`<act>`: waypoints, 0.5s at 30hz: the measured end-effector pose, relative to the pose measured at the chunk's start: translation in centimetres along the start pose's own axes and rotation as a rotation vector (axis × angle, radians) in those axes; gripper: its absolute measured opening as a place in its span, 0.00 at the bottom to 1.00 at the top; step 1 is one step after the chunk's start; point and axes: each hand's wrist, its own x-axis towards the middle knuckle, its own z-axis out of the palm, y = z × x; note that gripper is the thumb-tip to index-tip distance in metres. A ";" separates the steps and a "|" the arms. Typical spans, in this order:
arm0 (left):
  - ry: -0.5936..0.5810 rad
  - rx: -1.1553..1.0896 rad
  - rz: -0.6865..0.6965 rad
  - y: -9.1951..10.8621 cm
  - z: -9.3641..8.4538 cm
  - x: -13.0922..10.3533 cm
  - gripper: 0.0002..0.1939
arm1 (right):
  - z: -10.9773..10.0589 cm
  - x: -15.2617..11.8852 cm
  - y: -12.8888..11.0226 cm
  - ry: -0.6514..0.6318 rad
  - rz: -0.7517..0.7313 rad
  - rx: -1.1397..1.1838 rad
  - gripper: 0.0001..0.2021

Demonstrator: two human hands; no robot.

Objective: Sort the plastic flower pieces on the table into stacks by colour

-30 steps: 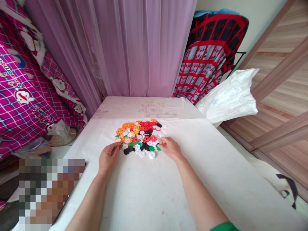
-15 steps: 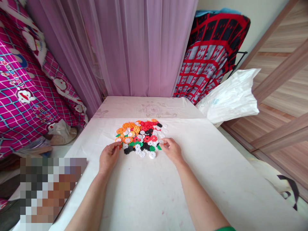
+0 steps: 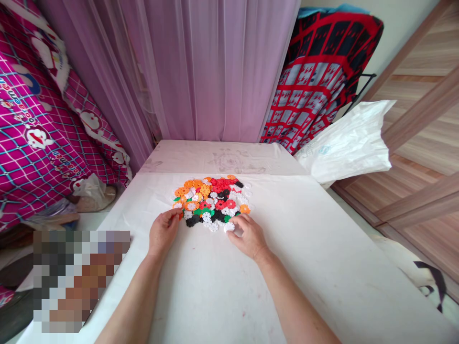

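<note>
A pile of flower-shaped plastic discs [image 3: 204,191] in orange, red, white, black and green lies spread on the white-covered table. At the pile's near left edge is my left hand [image 3: 164,231], its thumb and fingers pinched on a small orange-red disc [image 3: 180,215]. My right hand [image 3: 250,235] is at the near right edge, thumb and fingers curved apart around a white disc [image 3: 228,227] that lies on the table. Just beyond the right fingers sits an orange disc [image 3: 245,209]. The right fingertips partly cover the discs beneath them.
The white table cover [image 3: 201,286] reaches toward me. A white plastic bag [image 3: 353,143] stands at the right far edge. Purple curtains [image 3: 222,71] hang behind, with a pink checked cloth [image 3: 64,129] on the left and wooden doors [image 3: 423,119] on the right.
My right hand has moved nearer to me and left, from the pile's right edge to the white disc. An orange disc now shows at that edge. My left hand stays about where it was.
</note>
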 end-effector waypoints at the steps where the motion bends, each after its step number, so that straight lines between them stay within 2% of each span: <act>1: -0.001 0.000 0.001 -0.1 0.0 0.0 0.19 | 0.1 0.0 0.1 -0.005 0.005 -0.005 0.10; 15: -0.006 0.038 -0.013 0.3 -0.3 -0.1 0.18 | 0.3 -0.1 0.1 -0.052 0.009 -0.069 0.11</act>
